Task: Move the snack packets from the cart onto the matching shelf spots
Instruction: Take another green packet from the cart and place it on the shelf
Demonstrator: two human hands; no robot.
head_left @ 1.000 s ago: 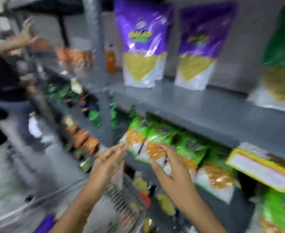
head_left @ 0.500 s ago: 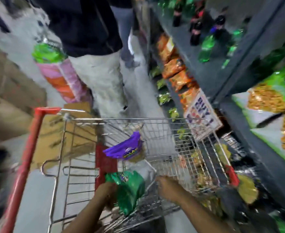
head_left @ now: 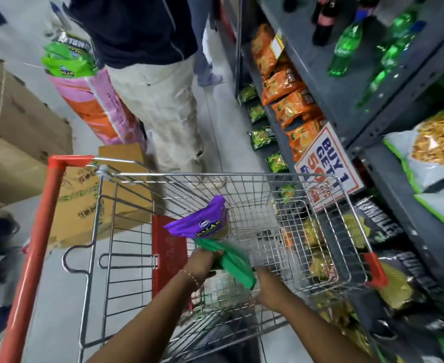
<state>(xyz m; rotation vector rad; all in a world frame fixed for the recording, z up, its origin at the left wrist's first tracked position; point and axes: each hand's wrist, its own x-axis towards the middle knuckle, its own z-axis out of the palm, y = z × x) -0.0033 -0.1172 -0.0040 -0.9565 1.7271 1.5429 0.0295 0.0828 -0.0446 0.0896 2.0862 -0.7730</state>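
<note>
A wire cart (head_left: 241, 176) is standing in a shop aisle beside grey shelves (head_left: 320, 82). The left hand (head_left: 202, 265) is gripping a green packet (head_left: 235, 260) inside the cart; the right hand (head_left: 269, 286) is touching it, grip unclear. A purple packet (head_left: 202, 221) is lying just above. A sign (head_left: 328, 163) is reading "BUY 1 GET 1".

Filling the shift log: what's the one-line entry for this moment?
stage: picking from cart | left hand: gripping green packet | right hand: beside it, grip unclear | purple packet: in cart
</note>
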